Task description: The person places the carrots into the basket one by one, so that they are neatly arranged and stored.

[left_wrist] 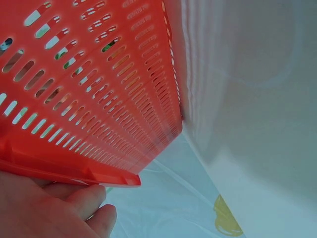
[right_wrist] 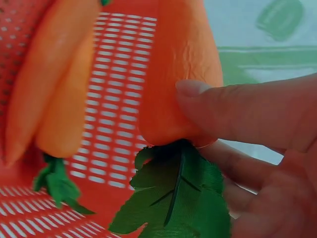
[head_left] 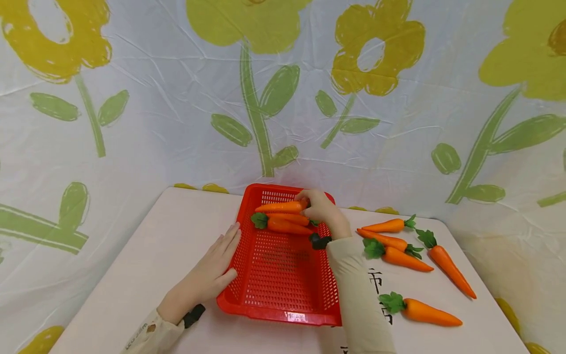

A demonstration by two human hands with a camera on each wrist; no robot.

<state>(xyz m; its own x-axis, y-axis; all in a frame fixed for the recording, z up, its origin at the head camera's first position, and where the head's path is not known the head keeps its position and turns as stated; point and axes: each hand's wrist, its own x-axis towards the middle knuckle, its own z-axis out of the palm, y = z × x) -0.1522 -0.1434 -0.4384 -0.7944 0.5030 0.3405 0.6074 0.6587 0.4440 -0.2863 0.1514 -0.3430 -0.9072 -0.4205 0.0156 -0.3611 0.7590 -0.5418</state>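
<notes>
Carrot [head_left: 279, 207] at far end of red basket [head_left: 261, 310] — right hand [head_left: 325, 211] pinches it near the leafy end. Two more carrots [head_left: 287, 226] inside, just beside. Left hand [head_left: 212, 270], fingers extended, touches left rim — five loose carrots [head_left: 407, 259] on table [head_left: 146, 265].

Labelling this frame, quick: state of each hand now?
Left hand: open, resting against the side of a red rectangular slotted plastic basket.
Right hand: closed, pinching a green-topped, tapered orange carrot.

A creased, yellow-flowered white cloth [head_left: 177, 98] hangs behind the pale table [head_left: 150, 246].
</notes>
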